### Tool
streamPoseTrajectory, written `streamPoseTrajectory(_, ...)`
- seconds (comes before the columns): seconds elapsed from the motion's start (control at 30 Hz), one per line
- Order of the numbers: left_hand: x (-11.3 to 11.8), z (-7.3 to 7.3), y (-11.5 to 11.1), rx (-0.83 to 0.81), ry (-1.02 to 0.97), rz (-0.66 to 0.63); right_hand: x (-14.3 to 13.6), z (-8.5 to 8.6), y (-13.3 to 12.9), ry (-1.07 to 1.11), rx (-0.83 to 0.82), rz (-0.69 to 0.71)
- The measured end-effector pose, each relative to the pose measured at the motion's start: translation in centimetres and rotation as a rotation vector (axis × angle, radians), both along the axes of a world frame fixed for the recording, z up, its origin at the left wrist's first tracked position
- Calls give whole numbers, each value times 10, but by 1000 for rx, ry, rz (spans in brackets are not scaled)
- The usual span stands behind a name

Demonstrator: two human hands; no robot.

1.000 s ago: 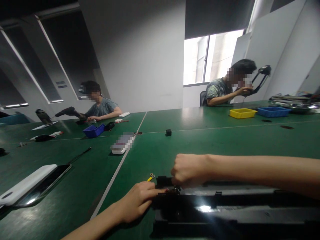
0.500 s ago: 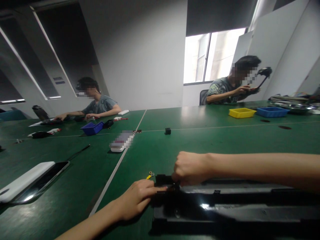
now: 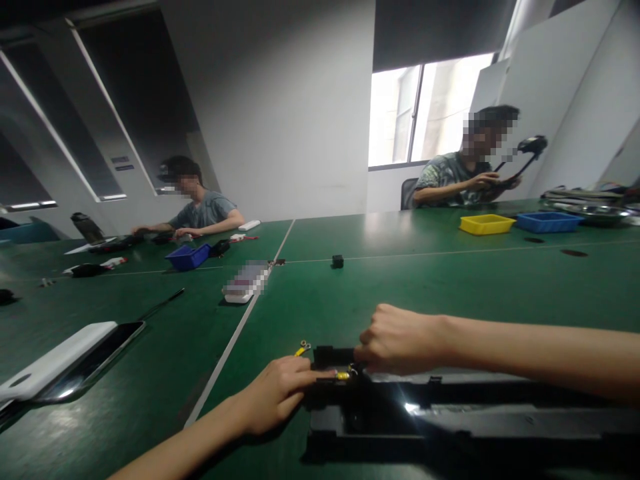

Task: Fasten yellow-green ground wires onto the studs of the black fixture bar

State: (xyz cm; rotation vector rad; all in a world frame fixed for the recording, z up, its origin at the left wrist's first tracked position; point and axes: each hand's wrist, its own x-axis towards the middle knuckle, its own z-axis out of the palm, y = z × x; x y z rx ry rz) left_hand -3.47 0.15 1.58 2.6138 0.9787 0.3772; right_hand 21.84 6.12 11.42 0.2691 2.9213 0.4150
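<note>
My left hand lies at the left end of a long black plastic housing, index finger stretched out, its tip against a small yellow-sleeved piece inside. Behind its knuckles, a yellow-sleeved cable end with metal ring terminals sticks out; the rest is hidden by the hand. My right hand is closed in a fist over the housing's far edge, just right of that fingertip. A small dark and shiny bit shows below its fingers; what they hold is hidden.
On the green table lie a white case and a phone at left, a blurred white device and a small black cube. Blue bin, yellow tray and blue tray stand farther back. Two people sit across.
My right hand has shifted slightly right and away from the left fingertip, uncovering the yellow-sleeved piece. My left hand stays in place. The view has moved slightly.
</note>
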Motion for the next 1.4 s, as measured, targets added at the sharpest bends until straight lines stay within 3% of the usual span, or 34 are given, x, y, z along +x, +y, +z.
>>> streamPoseTrajectory(0.33, 2, 4, -2, -23, 2, -2, -7, 5, -3, -13, -32, -28)
streamPoseTrajectory(0.73, 2, 1, -1, 21, 9, -3, -7, -1, 6, -11, -82, -14)
streamPoseTrajectory(1.13, 2, 1, -2, 47, -7, 0, -5, -19, -1, 131, -196, -170)
streamPoseTrajectory(1.4, 1, -1, 0, 42, 20, -2, -5, 1, 8, 85, -180, -77)
